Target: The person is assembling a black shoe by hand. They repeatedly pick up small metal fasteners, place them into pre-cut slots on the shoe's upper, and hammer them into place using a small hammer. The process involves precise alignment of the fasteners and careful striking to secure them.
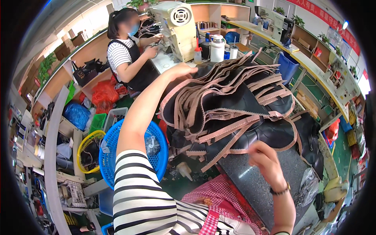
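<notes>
we rest our left hand (182, 71) at the far left edge of the black pieces (231, 98), which lie heaped before us, partly over the table (250, 176); we cannot tell if it grips. our right hand (266, 158) is curled narrow near their front edge; whether it holds anything, we cannot tell.

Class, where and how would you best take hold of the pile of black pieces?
Probably grip the pile by its left and right ends, coming in from both sides: it is wide, with loose, overlapping layers, so a one-ended grip might let some slip.
</notes>
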A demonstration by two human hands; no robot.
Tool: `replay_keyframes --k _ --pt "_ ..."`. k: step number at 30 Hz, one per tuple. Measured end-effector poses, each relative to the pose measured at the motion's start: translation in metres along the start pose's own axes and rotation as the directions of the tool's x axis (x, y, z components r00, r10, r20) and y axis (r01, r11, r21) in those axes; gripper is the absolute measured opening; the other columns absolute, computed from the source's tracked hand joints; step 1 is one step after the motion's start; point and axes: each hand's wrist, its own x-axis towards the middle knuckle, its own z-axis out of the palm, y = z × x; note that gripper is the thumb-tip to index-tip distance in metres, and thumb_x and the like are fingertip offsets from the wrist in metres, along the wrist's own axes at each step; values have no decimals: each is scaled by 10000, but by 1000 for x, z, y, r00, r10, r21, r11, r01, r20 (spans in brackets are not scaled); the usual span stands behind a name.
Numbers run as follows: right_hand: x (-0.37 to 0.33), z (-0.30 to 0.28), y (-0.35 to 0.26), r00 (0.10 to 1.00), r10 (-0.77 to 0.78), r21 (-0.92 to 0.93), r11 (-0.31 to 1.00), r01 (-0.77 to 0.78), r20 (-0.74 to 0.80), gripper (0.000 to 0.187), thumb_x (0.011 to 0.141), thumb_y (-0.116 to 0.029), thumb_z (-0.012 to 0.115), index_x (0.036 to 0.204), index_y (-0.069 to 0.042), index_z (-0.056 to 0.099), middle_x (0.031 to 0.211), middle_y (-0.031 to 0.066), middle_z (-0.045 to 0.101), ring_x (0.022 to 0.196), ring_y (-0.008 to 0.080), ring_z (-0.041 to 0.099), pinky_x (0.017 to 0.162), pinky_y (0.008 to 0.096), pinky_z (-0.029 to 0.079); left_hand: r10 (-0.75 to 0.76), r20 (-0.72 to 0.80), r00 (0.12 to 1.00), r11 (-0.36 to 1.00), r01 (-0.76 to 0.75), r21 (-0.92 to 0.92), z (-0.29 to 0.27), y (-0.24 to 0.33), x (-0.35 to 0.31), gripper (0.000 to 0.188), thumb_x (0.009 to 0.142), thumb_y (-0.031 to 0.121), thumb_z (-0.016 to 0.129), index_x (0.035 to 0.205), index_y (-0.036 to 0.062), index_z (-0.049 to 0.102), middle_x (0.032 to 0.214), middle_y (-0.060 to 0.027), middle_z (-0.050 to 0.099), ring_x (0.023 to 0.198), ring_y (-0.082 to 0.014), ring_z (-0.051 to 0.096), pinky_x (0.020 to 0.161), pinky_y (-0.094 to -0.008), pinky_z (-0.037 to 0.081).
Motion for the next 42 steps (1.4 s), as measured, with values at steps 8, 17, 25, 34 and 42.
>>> replay_keyframes --k 8,17,25,34,42 --pt "180 32 -17 821 568 449 720 -530 58 518 881 -448 669 1192 -78 484 657 -34 423 481 67 295 441 212 262 247 67 967 738 -233 634 2 12 6 863 701 833 537 1284 201 607 1470 -170 417 1322 -327 427 1117 -437 265" --pt "266 56 5 856 497 426 811 -401 -140 263 817 -386 715 834 -186 544 647 -46 441 470 51 322 413 194 245 354 24 935 674 -272 687 41 -18 28 800 798 800 419 1358 228 427 1260 -249 584 1300 -447 428 1079 -697 87" --pt "161 17 12 920 146 360 933 -5 -363 109 771 -146 565 844 -66 566 753 52 577 616 180 577 574 310 498 743 -164 649 589 -517 621 93 64 -68 873 743 781 547 1207 42 548 996 -265 639 1023 -387 601 1068 -553 233" --pt "5 -130 62 795 -102 261 913 313 -597 375 845 -185 535 1174 -6 550 1057 133 655 970 278 640 919 401 518 874 -289 390 421 -906 52 261 166 -50 825 639 615 723 1165 -7 592 1005 -304 580 1092 -440 506 1117 -580 203" --pt "-16 -164 94 769 96 396 893 214 -632 380 967 -275 489 1240 -19 558 1174 109 643 1078 254 608 950 386 494 850 25 526 526 -846 -85 330 196 -46 491 771 307 658 1131 -11 560 1048 -315 586 903 -448 640 725 -485 561"
